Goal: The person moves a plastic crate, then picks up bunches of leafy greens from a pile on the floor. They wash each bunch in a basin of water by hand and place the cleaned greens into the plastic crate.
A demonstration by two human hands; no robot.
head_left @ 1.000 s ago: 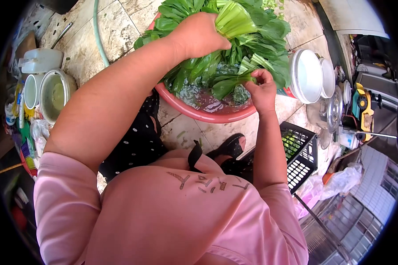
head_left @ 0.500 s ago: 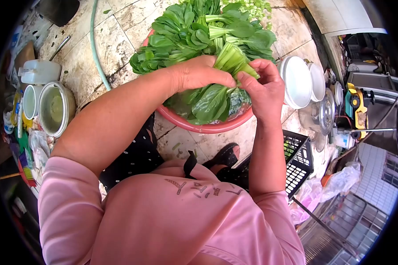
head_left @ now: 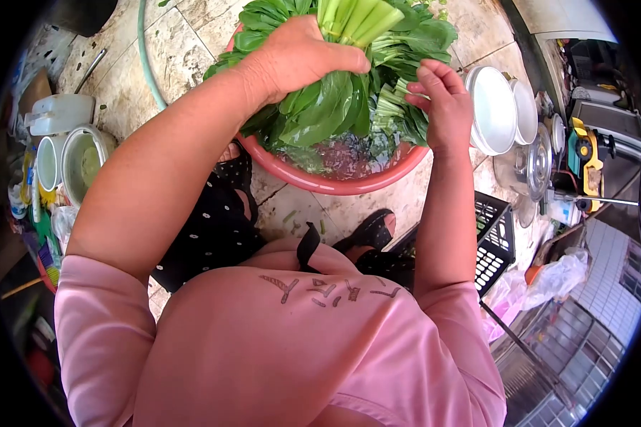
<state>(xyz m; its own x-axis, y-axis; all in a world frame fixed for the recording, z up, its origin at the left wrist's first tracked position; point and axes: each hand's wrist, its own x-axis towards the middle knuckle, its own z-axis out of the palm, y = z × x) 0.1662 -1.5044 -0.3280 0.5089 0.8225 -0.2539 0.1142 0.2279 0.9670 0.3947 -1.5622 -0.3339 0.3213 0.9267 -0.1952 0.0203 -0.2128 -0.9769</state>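
My left hand [head_left: 310,53] is closed around a bunch of leafy greens [head_left: 360,20], its pale cut stems pointing up and its broad wet leaves hanging below. This bunch is held over a pink basin [head_left: 320,183] of water. Right of the bunch, my right hand [head_left: 445,103] hovers at the basin's right side, fingers loosely bent and apart, with nothing visible in them. More greens [head_left: 424,39] are heaped in the basin behind both hands. Smaller stems and leaves [head_left: 392,107] lie between the hands.
White tubs [head_left: 493,110] and a clear lidded container [head_left: 523,167] stand at the right. A black crate [head_left: 493,242] is by my right forearm. At the left are a bucket [head_left: 85,160] and a green hose [head_left: 147,57] on the tiled floor.
My left hand has lifted the bunch up and away from my right hand, which has let go of the stems and moved slightly right. The view has shifted a little.
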